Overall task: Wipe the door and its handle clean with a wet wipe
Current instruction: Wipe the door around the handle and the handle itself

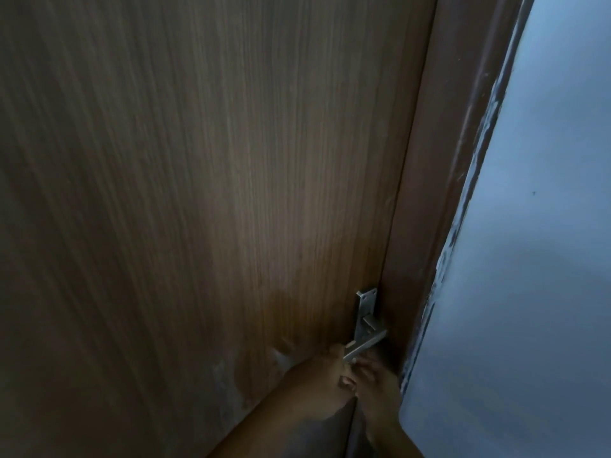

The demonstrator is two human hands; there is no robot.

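With the view tipped down along the door (205, 193), most of the frame is brown wood grain; the door frame (439, 193) runs up the right side and a pale blue wall (529, 259) fills the far right.

Handle (363, 345): metal lever on a narrow plate, lower right of the frame, hard against the door's closing edge. Both hands meet there. My left hand (322, 368) comes up from the bottom centre, fingers at the free end of the lever. My right hand (373, 375) sits just beside it, under and to the right of the lever, fingers spread. Touching or nearly so; too dim and blurred to say whether either is closed round the metal.

Wet wipe: cannot make it out. It may be bunched between fingers and lever, but nothing white shows.

Judgement: hands are low and together because the handle is the piece in work, one hand likely steadying the lever while the other rubs.

Pale smears (228, 381) on the panel left of my forearm, lower centre. Could be damp streaks or wear.
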